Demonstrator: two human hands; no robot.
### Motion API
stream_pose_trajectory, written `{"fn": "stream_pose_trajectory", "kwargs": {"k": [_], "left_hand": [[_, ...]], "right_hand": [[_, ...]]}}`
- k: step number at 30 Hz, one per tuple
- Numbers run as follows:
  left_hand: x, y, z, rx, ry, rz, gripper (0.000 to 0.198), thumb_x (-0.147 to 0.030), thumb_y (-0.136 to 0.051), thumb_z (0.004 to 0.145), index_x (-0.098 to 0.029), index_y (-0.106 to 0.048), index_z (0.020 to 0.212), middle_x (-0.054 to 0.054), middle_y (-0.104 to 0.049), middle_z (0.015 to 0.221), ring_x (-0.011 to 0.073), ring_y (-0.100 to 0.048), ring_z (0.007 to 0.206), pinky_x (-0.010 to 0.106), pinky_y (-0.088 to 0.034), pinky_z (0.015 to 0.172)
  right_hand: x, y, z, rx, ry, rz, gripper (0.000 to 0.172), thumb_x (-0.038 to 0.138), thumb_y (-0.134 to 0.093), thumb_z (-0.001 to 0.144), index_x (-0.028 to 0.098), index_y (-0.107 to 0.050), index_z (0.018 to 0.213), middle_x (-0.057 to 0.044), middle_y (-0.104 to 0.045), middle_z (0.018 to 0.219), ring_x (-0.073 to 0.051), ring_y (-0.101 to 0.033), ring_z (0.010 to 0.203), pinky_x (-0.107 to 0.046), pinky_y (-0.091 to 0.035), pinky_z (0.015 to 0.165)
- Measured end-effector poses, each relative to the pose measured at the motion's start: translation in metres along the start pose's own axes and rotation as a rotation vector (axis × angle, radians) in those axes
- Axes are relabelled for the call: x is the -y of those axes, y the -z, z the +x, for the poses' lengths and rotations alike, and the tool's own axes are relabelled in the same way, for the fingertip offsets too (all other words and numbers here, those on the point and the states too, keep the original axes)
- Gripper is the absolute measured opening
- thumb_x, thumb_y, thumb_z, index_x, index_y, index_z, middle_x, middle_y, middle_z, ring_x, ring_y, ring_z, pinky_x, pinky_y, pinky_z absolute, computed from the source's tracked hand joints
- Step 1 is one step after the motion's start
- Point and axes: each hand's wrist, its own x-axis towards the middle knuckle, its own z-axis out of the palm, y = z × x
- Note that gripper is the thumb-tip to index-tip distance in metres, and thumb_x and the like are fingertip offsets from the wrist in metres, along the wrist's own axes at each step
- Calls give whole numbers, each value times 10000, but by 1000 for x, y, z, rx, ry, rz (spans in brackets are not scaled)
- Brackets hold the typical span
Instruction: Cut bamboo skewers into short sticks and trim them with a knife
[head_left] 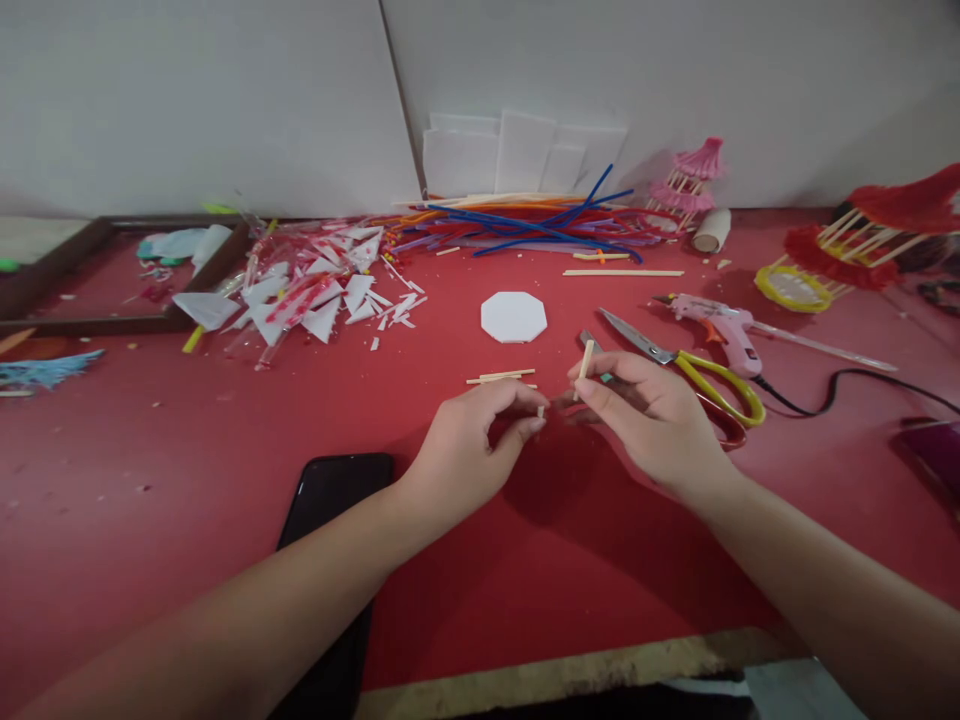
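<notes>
My left hand (480, 440) is closed in a pinch, and the small pale end of a wooden stick (541, 411) shows between its thumb and fingertips. Close on its right, my right hand (652, 410) grips a short wooden stick (586, 358), held nearly upright between thumb and forefinger. Several cut sticks (501, 377) lie on the red tabletop just beyond my left hand. A white foam octagon (514, 317) rests flat farther back. Scissors (720, 388) with a yellow and a red handle lie partly hidden behind my right hand.
At right lies a pink glue gun (724, 325) with a black cord, before a stick-and-fluff model (840, 260). Pipe cleaners (525, 228) are heaped at the wall. White scraps (322, 315) pile up left of centre. A black phone (341, 490) lies under my left forearm.
</notes>
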Motion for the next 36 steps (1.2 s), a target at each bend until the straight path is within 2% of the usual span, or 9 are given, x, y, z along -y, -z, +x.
{"fn": "stream_pose_trajectory", "kwargs": {"k": [2, 6, 11, 17, 27, 36], "left_hand": [[0, -1, -1, -1, -38, 14, 106, -106, -594, 848, -190, -625, 905, -21, -704, 870, 98, -646, 812, 201, -480, 764], [0, -2, -2, -8, -33, 39, 95, -113, -595, 851, -185, -619, 907, -14, -701, 862, 99, -643, 796, 203, -481, 747], [0, -3, -3, 13, -85, 87, 109, -94, -594, 848, -186, -614, 903, -14, -691, 871, 107, -630, 831, 210, -469, 766], [2, -3, -5, 46, -112, 120, 165, -22, -557, 828, -170, -593, 892, 0, -657, 852, 112, -608, 799, 212, -466, 722], [4, -3, -6, 39, -103, 135, 190, 4, -540, 818, -175, -574, 874, 4, -645, 858, 125, -594, 802, 226, -463, 709], [2, -3, -5, 14, -130, 148, 186, -5, -530, 832, -180, -571, 880, 8, -646, 849, 138, -589, 832, 236, -465, 722]], "right_hand": [[2, 5, 0, -5, 37, -139, 146, 339, -626, 848, 209, -653, 909, -20, -692, 858, -142, -657, 761, -246, -544, 669], [6, 13, 1, 126, 88, -310, 85, 282, -628, 833, 206, -655, 860, -3, -694, 849, -126, -642, 763, -218, -516, 681], [9, 16, 1, 208, 128, -405, 91, 185, -602, 812, 219, -672, 860, 14, -707, 854, -111, -646, 751, -203, -501, 675], [10, 16, 2, 253, 149, -496, 110, 176, -601, 803, 231, -683, 853, 22, -714, 828, -105, -625, 683, -210, -468, 614], [0, 6, 2, 310, 236, -528, 69, 169, -632, 822, 211, -686, 822, -1, -692, 797, -132, -621, 742, -249, -451, 687], [0, 3, 2, 318, 255, -542, 35, 193, -651, 823, 202, -677, 801, 9, -650, 751, -117, -583, 702, -232, -423, 648]]}}
